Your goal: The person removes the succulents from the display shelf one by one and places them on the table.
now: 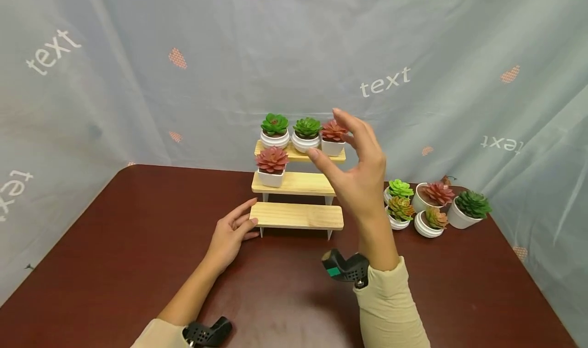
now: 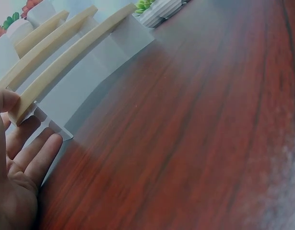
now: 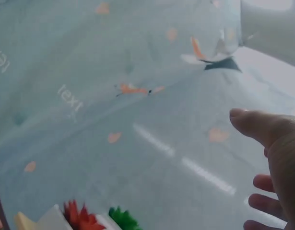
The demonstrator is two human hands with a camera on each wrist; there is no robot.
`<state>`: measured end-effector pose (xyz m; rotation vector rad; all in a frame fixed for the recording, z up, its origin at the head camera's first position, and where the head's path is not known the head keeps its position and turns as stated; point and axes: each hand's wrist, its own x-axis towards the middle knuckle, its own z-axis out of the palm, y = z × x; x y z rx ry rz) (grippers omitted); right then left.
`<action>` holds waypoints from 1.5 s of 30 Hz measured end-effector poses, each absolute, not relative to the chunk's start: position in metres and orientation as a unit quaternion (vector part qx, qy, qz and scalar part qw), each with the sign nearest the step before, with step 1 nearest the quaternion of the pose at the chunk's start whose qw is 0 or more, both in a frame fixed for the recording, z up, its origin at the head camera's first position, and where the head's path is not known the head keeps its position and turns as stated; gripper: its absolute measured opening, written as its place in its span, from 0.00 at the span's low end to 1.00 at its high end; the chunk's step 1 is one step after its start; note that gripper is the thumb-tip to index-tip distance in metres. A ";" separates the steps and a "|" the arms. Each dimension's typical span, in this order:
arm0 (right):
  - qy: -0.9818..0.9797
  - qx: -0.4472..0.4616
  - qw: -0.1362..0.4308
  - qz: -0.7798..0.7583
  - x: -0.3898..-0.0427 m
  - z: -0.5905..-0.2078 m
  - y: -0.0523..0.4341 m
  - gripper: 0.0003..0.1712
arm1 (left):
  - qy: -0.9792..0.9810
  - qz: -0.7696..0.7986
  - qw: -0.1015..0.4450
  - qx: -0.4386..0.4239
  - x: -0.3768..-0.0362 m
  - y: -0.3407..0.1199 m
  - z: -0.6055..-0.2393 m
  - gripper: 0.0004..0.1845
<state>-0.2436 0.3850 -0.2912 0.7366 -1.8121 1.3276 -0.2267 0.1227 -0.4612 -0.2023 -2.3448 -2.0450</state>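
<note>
A three-tier wooden plant stand [image 1: 296, 215] with pale boards and white legs stands at the middle of the table. My left hand [image 1: 228, 239] holds the left end of its lowest board, thumb on top and fingers below beside the leg [image 2: 65, 133]. On the top board sit two green succulents [image 1: 274, 128] [image 1: 305, 133] in round white pots and a red succulent [image 1: 333, 136] in a square pot. Another red succulent [image 1: 271, 167] stands at the left of the middle board. My right hand [image 1: 360, 182] is raised before the stand's right side, thumb and fingers spread, holding nothing.
Several potted succulents [image 1: 429, 205] stand grouped on the dark red table [image 1: 138, 246] to the right of the stand. A grey-blue patterned curtain [image 1: 220, 72] hangs behind the table and along its sides.
</note>
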 end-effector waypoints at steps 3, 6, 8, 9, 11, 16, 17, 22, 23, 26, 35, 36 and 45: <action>-0.705 0.292 0.379 0.524 -0.253 -0.298 0.383 0.36 | -0.755 -0.652 0.012 -0.071 -0.228 0.123 -0.459 0.27; -0.711 0.294 0.377 0.516 -0.259 -0.305 0.378 0.35 | -0.754 -0.653 0.010 -0.072 -0.227 0.123 -0.458 0.27; -0.720 0.293 0.374 0.506 -0.261 -0.311 0.371 0.35 | -0.753 -0.654 0.008 -0.071 -0.225 0.122 -0.459 0.27; -0.727 0.292 0.371 0.500 -0.261 -0.313 0.367 0.35 | -0.752 -0.656 0.008 -0.070 -0.224 0.121 -0.460 0.27; -0.740 0.289 0.362 0.488 -0.262 -0.320 0.358 0.36 | -0.750 -0.658 0.007 -0.066 -0.222 0.120 -0.462 0.27; -0.766 0.286 0.329 0.473 -0.268 -0.336 0.341 0.37 | -0.755 -0.652 0.004 -0.069 -0.222 0.121 -0.464 0.27; -0.770 0.284 0.322 0.471 -0.269 -0.339 0.338 0.38 | -0.756 -0.651 0.004 -0.069 -0.223 0.122 -0.465 0.27; -0.801 0.268 0.290 0.450 -0.276 -0.352 0.328 0.39 | -0.754 -0.653 0.008 -0.069 -0.225 0.122 -0.465 0.26; -0.807 0.263 0.285 0.445 -0.277 -0.355 0.326 0.40 | -0.754 -0.653 0.008 -0.069 -0.225 0.122 -0.465 0.26; -0.820 0.249 0.271 0.438 -0.280 -0.361 0.321 0.40 | -0.752 -0.655 0.008 -0.071 -0.226 0.123 -0.464 0.27; -0.828 0.239 0.270 0.430 -0.287 -0.372 0.315 0.39 | -0.752 -0.655 0.014 -0.078 -0.228 0.124 -0.462 0.27; -0.827 0.239 0.273 0.429 -0.288 -0.372 0.314 0.39 | -0.752 -0.655 0.014 -0.079 -0.228 0.124 -0.461 0.27; -0.841 0.228 0.258 0.418 -0.289 -0.375 0.310 0.40 | -0.753 -0.653 0.016 -0.077 -0.227 0.124 -0.459 0.27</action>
